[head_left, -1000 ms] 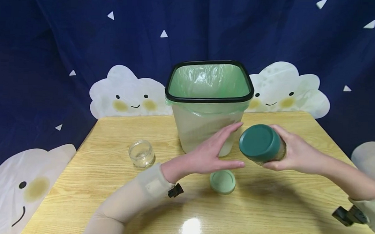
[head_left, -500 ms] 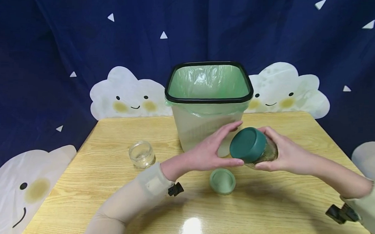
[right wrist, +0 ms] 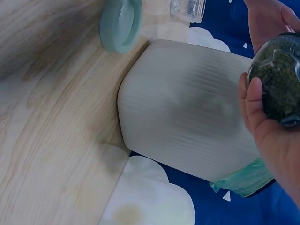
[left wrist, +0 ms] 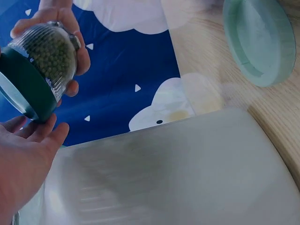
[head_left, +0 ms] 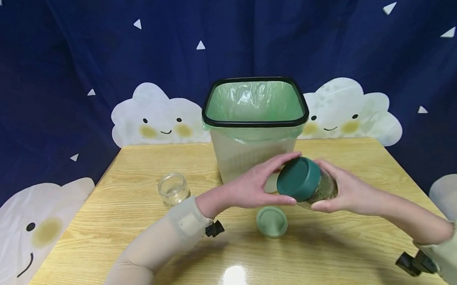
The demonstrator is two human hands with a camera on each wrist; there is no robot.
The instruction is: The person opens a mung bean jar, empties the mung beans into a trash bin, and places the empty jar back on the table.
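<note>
My right hand (head_left: 347, 190) grips a clear ribbed jar (head_left: 326, 185), holding it tilted above the table. Small green beans (left wrist: 51, 56) show through its glass. The jar's dark green lid (head_left: 299, 178) faces left, toward my left hand (head_left: 249, 188). That hand's thumb and fingers lie on opposite sides of the lid, and their tips touch its edge. In the right wrist view, the jar (right wrist: 279, 79) is partly cut off by the frame. On the table below lies a pale green lid (head_left: 272, 221). A small clear glass jar (head_left: 173, 189) stands to the left.
Just behind my hands is a whitish bin (head_left: 243, 153) with a black rim (head_left: 256, 124) and a green bag lining (head_left: 257, 101). The wooden table (head_left: 322, 265) ends at a dark blue curtain (head_left: 171, 38) with cloud shapes.
My right hand has moved left with the jar, and its lid now sits between my left thumb and fingers. The jar has turned so its side shows more. The left hand stays nearly in place.
</note>
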